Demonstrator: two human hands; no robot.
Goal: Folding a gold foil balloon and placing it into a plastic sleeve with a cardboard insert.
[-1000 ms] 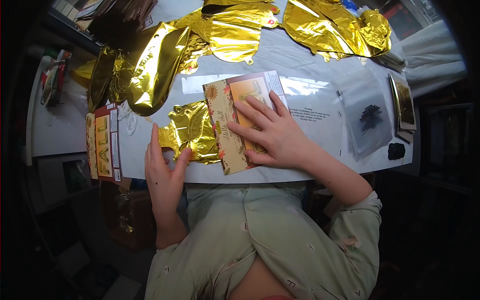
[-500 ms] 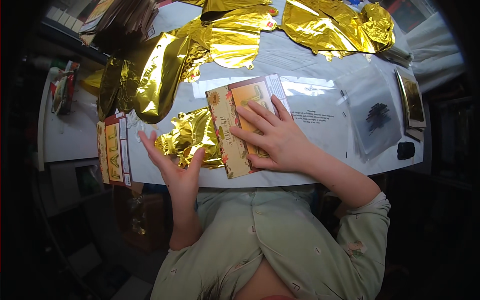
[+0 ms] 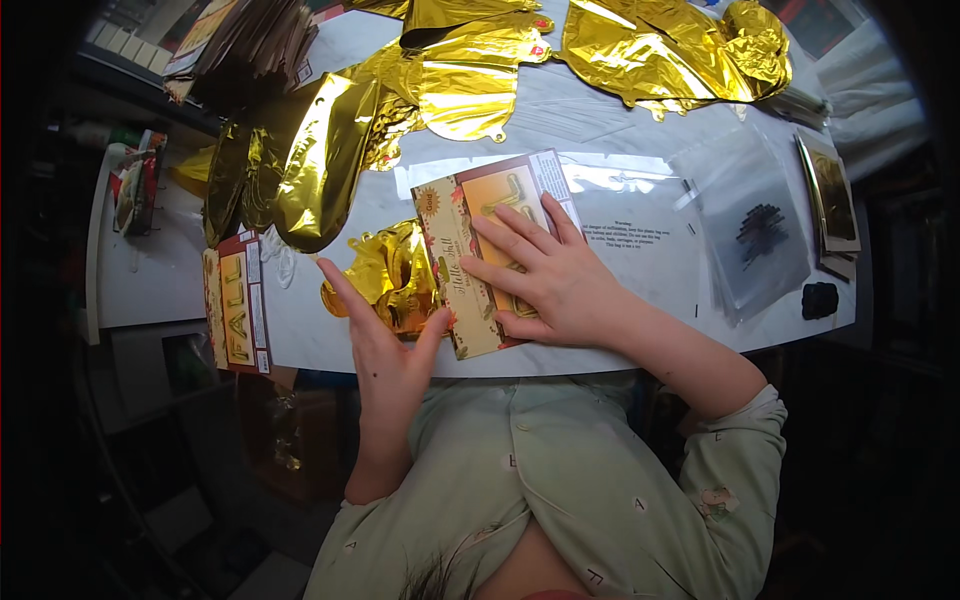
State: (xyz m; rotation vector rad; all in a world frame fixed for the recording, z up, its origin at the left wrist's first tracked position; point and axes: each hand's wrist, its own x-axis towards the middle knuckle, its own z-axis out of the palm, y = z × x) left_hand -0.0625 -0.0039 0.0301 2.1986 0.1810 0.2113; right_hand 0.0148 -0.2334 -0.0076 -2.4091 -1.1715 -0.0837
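Flat on a printed card [image 3: 455, 250] with a cream and orange front, my right hand [image 3: 555, 275] rests with its fingers spread. The card lies tilted on the table, over part of a clear plastic bag [image 3: 640, 265]. A crumpled gold foil balloon [image 3: 390, 275] lies against the card's left edge, partly tucked under it or beside it; I cannot tell which. My left hand [image 3: 388, 345] is at the balloon's near side, thumb and forefinger apart, the thumb close to the card's lower left edge. Its other fingers are partly hidden.
Larger gold foil balloons [image 3: 325, 160] spread along the far and left table [image 3: 310, 325]. Another printed card [image 3: 240, 300] lies at the left edge. A stack of cards [image 3: 240, 55] stands far left. Clear bags [image 3: 745, 240] and a small black object [image 3: 820, 300] are at right.
My left hand has moved right, toward the card. The crumpled gold balloon is bunched more tightly against the card. My right hand has stayed in place.
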